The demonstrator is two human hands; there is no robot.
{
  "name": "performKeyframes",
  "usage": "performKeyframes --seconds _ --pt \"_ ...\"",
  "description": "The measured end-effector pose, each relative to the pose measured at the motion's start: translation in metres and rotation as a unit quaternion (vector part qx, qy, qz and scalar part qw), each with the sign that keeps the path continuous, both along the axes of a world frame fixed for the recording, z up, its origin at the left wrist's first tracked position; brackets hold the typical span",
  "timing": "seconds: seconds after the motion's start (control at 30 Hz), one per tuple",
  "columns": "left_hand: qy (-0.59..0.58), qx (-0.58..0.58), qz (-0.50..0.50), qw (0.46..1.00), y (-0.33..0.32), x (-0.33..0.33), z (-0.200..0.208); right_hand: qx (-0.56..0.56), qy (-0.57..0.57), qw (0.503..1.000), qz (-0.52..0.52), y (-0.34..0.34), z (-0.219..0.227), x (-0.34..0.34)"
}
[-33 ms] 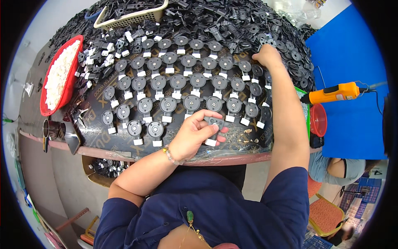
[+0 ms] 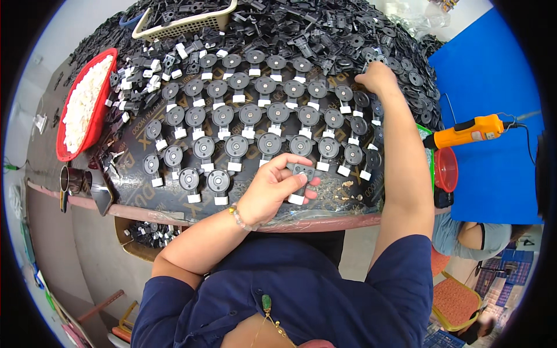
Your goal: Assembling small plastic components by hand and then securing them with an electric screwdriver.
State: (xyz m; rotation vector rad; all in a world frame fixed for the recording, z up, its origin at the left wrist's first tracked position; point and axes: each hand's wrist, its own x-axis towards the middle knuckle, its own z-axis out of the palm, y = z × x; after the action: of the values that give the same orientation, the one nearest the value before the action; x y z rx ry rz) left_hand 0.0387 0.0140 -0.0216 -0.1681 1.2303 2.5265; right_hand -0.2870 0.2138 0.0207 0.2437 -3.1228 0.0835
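Observation:
My left hand [image 2: 272, 188] is closed on a small black plastic bracket [image 2: 303, 172] with a white block at its lower end, held above the table's near edge. Thumb and fingers pinch the bracket from both sides. At the far right, my right hand [image 2: 378, 78] reaches into a heap of black round discs [image 2: 413, 78]. Its fingertips are at a disc [image 2: 374, 55], mostly hidden behind the back of the hand, so a grip does not show. Between the arms lie rows of black assemblies [image 2: 249, 113], each a round disc with a white block.
A red basin [image 2: 111, 87] of white pieces stands left. Behind are a beige basket [image 2: 185, 28] and heaped black parts. At right are an orange electric screwdriver [image 2: 470, 132], a red bowl [image 2: 445, 168] and a blue panel [image 2: 487, 104]. Another person [image 2: 473, 235] sits at lower right.

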Motion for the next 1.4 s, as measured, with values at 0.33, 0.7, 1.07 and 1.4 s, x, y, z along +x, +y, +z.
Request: performKeyframes --seconds 0.33,0.7,1.07,1.4 --pt "-0.005 0.045 0.053 0.998 -0.004 0.0 0.001 -0.206 -0.119 0.934 0.265 -0.008 0.066 0.22" --pt "-0.004 0.031 0.048 0.998 -0.004 -0.002 0.001 -0.22 -0.121 0.945 0.211 0.029 0.004 0.299" --pt "0.005 0.042 0.057 0.997 0.002 0.0 0.003 -0.296 -0.071 0.904 0.301 0.031 0.005 0.284" --pt "0.019 0.057 0.028 0.998 0.002 0.001 -0.005 -0.365 0.109 0.884 0.269 -0.011 0.011 0.274"
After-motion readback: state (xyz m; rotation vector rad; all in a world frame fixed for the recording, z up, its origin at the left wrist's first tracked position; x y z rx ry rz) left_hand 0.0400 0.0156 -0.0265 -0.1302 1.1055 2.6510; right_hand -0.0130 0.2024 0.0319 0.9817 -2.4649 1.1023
